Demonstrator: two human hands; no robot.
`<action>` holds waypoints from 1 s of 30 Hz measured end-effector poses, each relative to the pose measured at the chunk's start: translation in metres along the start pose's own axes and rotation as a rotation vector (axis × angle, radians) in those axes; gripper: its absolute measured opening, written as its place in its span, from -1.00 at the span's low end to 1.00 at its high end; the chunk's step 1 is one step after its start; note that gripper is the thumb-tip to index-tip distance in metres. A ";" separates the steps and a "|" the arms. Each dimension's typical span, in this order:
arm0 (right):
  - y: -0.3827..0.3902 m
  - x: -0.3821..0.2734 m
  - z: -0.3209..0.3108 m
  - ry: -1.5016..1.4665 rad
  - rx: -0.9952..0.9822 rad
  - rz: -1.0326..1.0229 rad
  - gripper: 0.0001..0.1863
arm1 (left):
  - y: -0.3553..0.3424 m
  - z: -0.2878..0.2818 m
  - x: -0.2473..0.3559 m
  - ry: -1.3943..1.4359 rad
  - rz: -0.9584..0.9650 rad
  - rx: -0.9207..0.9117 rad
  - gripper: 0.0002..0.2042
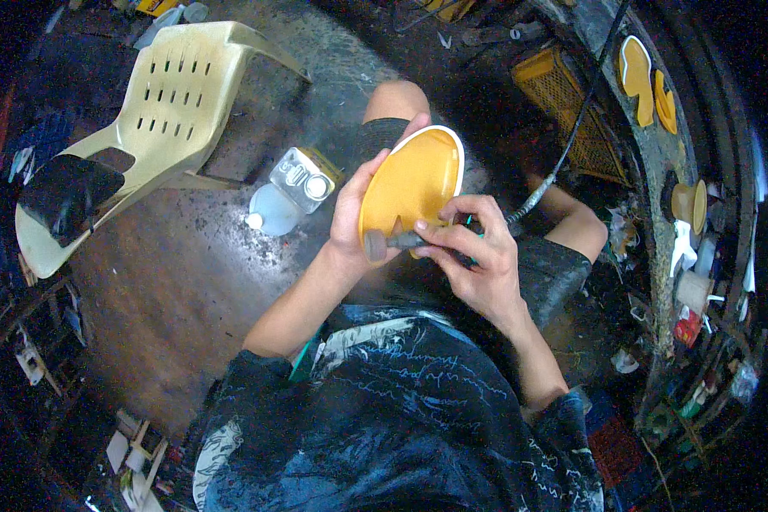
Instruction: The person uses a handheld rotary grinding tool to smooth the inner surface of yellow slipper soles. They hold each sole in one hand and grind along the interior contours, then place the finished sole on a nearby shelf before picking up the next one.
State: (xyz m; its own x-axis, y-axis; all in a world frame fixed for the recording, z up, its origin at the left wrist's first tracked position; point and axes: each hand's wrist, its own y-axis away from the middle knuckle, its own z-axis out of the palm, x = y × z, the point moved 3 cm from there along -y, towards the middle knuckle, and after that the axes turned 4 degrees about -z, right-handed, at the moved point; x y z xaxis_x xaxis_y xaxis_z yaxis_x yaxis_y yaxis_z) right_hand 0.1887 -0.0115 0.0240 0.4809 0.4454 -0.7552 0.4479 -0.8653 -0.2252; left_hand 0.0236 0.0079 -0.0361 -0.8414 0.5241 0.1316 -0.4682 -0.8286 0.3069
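My left hand (350, 213) grips an oval yellow piece (412, 171) with a white rim, fingers wrapped behind it along its left side. My right hand (474, 243) is closed round a slim dark powered hand tool (408, 241) with a cable leading off to the upper right. The tool's grey cylindrical head (375, 245) lies across the lower part of the yellow piece, near a notch; whether it touches the surface I cannot tell. Both hands are held above my lap, between my bare knees.
A cream plastic chair (179, 85) with black patch stands upper left. Containers (273, 209) sit on the floor (162, 324). A yellow crate (563, 111) lies upper right, beside a ledge (661, 171) bearing more yellow pieces (636, 72), a spool-like object (688, 205) and clutter.
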 end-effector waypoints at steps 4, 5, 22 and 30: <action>0.004 -0.002 -0.009 0.009 -0.049 -0.039 -0.57 | -0.001 -0.008 0.003 0.276 -0.060 0.009 -0.33; 0.003 0.000 -0.013 -0.001 -0.018 -0.006 -0.58 | -0.001 -0.007 0.004 0.339 -0.037 -0.024 -0.33; -0.021 0.012 -0.006 -0.023 0.391 0.193 -0.65 | 0.001 0.032 -0.013 -0.156 0.273 -0.088 -0.32; -0.021 0.018 -0.012 0.076 0.406 0.265 -0.66 | 0.003 0.028 -0.012 -0.163 0.319 -0.037 -0.28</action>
State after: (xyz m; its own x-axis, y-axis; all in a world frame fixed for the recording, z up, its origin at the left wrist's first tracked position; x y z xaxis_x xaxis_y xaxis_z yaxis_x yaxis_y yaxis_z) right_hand 0.1973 0.0172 0.0224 0.5986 0.2004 -0.7756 -0.0200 -0.9642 -0.2646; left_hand 0.0396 0.0043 -0.0102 -0.8939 0.2604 0.3649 -0.2012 -0.9604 0.1926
